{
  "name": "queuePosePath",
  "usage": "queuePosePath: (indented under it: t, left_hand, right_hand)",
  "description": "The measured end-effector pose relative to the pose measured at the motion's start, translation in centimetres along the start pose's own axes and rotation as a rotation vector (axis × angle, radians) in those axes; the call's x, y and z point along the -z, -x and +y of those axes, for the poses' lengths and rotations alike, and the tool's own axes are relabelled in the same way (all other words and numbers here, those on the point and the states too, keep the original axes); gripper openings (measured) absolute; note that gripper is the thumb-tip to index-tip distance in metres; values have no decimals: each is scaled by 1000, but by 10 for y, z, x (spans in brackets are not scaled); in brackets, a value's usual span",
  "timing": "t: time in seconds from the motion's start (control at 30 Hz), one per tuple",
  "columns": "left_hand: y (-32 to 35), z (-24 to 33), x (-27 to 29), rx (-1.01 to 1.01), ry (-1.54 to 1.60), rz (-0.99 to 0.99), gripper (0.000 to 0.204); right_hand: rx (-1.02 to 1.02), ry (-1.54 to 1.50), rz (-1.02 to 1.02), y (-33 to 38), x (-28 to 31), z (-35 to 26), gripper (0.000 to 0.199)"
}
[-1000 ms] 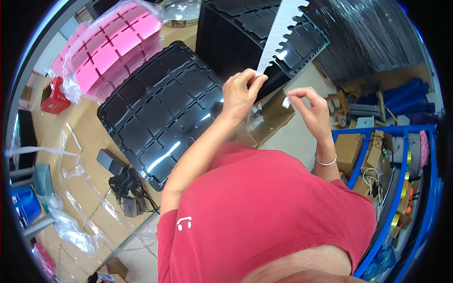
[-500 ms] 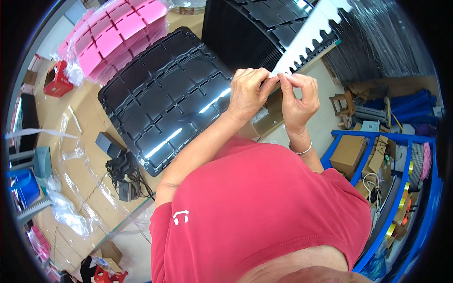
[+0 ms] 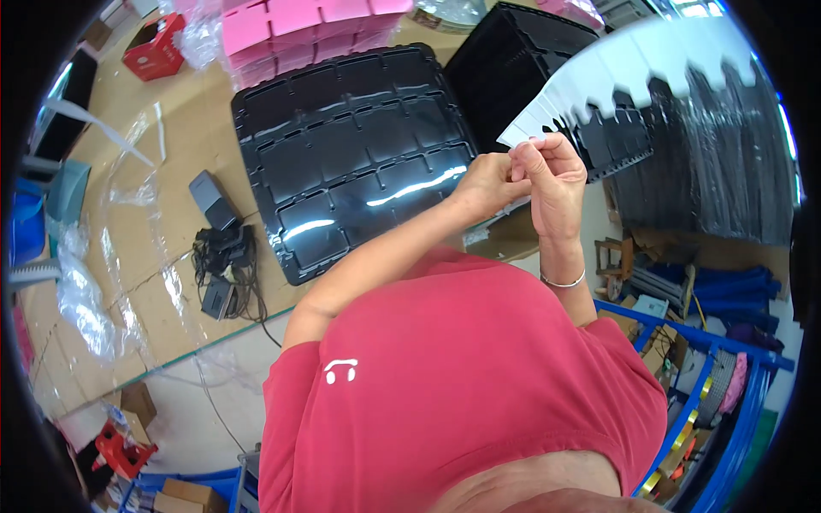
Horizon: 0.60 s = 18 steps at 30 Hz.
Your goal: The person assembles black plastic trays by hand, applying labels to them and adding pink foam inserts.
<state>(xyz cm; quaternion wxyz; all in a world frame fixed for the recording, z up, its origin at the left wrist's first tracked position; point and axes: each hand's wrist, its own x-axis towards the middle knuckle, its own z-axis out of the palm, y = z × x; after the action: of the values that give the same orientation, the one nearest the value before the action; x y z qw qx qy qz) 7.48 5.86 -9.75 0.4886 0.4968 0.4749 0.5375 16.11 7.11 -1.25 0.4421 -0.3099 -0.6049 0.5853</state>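
A long white strip (image 3: 637, 67) with a notched edge rises from my hands toward the upper right. My right hand (image 3: 558, 184) pinches its near end between thumb and fingers. My left hand (image 3: 489, 185) is closed, its fingertips close against the right thumb and just below the strip's end. Whatever lies between the left fingers is hidden. Left of my hands, a black plastic tray (image 3: 342, 154) with slotted rows lies on the cardboard-covered table (image 3: 111, 282).
Pink slotted pieces (image 3: 316, 26) in plastic wrap stand beyond the tray. Black trays (image 3: 513, 51) are stacked behind the strip. Left lie a black power adapter (image 3: 214, 201) and tangled cables (image 3: 227, 256). A blue shelf rack (image 3: 697, 342) stands at right, below wrapped dark sheets (image 3: 718, 162).
The view has shifted, so the table appears lower and farther right. The left hand has dropped slightly below the strip's end, and the strip now shows its broad face more.
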Motion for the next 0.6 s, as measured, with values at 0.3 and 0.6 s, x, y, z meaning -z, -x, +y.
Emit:
queuePosePath:
  t: [0.3, 0.6]
  left_hand:
    - [2, 14, -66, 101, 65, -295, 25]
    - [-47, 36, -149, 72, 441, -437, 19]
  right_hand:
    - [-207, -212, 226, 22, 66, -14, 8]
    - [197, 133, 185, 38, 128, -78, 7]
